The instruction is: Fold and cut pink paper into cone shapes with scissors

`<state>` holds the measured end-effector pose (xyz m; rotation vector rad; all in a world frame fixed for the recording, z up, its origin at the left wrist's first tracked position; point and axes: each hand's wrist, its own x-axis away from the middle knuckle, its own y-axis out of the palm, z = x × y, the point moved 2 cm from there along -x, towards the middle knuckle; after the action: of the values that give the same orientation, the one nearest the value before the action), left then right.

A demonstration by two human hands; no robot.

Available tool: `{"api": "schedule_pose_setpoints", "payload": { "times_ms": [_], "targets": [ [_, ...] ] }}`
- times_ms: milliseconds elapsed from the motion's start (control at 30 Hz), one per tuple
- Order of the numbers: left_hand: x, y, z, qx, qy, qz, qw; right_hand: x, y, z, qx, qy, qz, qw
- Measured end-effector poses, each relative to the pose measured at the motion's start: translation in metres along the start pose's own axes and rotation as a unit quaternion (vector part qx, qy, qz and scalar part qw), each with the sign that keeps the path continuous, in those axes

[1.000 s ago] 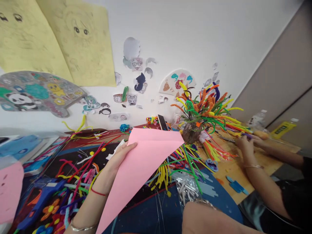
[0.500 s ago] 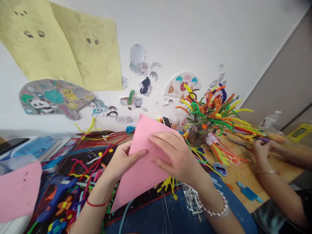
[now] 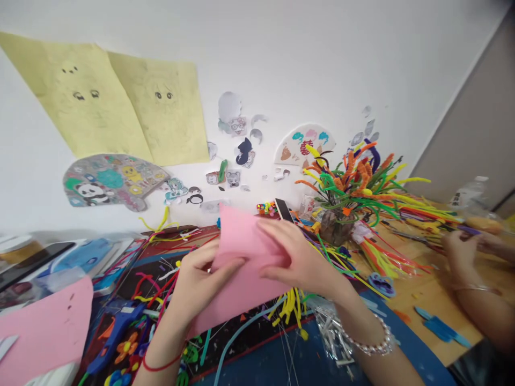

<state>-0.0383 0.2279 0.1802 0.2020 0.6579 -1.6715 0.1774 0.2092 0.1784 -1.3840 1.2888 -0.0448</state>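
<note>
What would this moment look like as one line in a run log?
left hand: holding pink paper | right hand: on same paper, upper part curled | glue gun: lying left | co-worker's hands: far right

My grip (image 3: 207,273) is on plain pink paper (image 3: 245,284). A red cord (image 3: 161,367) rings my left wrist; pearly white beads (image 3: 376,343), my right. The hot glue gun (image 3: 116,332) is blue; the vase's pipe cleaners (image 3: 354,182) mix orange, green, yellow and purple. Yellow sheets (image 3: 161,123) bear grey line drawings.

Blue glue gun (image 3: 116,338) near an orange flower (image 3: 126,346); blue table mat (image 3: 257,356) beneath.
</note>
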Motion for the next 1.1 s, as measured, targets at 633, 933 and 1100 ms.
{"api": "schedule_pose_setpoints", "payload": {
  "times_ms": [633, 933, 1100],
  "targets": [
    [-0.017, -0.017, -0.046, 0.091, -0.056, 0.209, 0.972, -0.012, 0.017, 0.064, -0.501, 0.238, 0.200, 0.807],
    [-0.002, -0.018, -0.033, 0.003, 0.162, 0.261, 0.952, -0.011, 0.014, 0.064, -0.434, 0.162, 0.284, 0.840],
    [0.001, -0.025, -0.023, -0.008, 0.183, 0.272, 0.945, -0.007, 0.008, 0.057, -0.409, 0.105, 0.277, 0.863]
  ]
}}
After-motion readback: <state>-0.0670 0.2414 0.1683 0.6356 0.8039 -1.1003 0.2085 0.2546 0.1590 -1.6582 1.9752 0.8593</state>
